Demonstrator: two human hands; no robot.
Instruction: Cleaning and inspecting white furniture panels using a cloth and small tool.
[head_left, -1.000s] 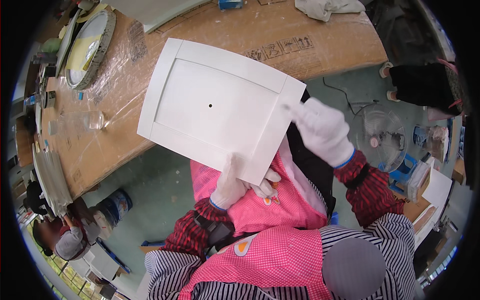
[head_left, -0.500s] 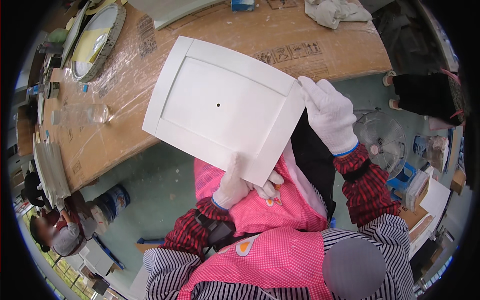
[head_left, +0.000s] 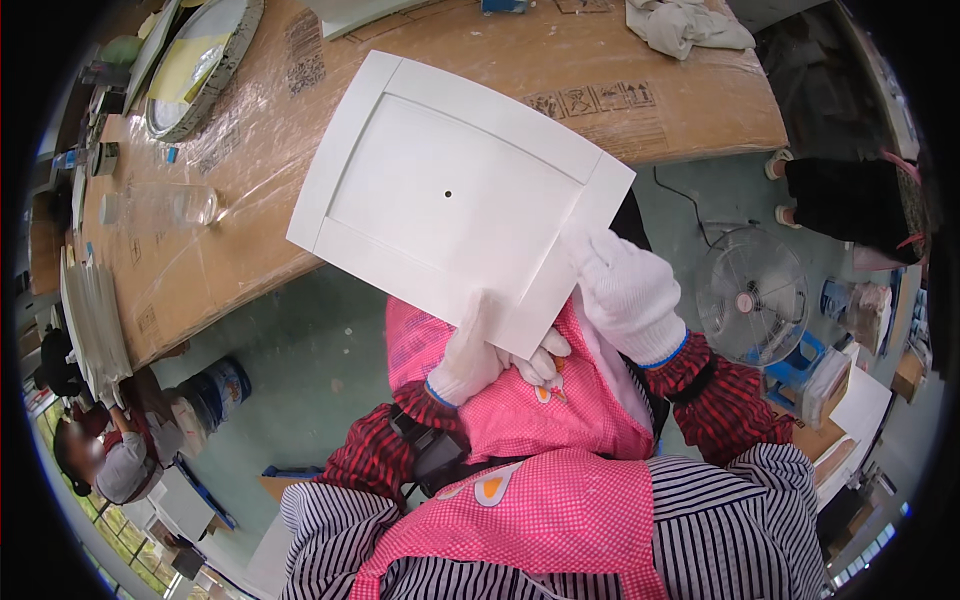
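The white panel (head_left: 455,195) was a flat rectangular board with a raised border around a recessed field and a small dark hole near its middle. It looked rigid and fairly light, since two gloved hands kept it aloft without sag; its painted face seemed smooth, probably slick under cotton gloves and easy to scuff or chip at the corners, so the edges and border were the sensible places to take hold.

It was held tilted in the air above the person's lap, its far corner overlapping the near edge of the cardboard-covered table (head_left: 420,50). The left hand (head_left: 470,350) pinched the panel's near edge, thumb laid up the front face and fingers tucked behind. The right hand (head_left: 625,290) gripped the near right corner from behind and beside, closed on the border.

On the table lay a clear plastic bottle (head_left: 160,207) towards its left edge, a round mirror-like tray (head_left: 195,65) at the far left corner, and a crumpled cloth (head_left: 690,22) at the far edge. A floor fan (head_left: 750,298) stood to the right.
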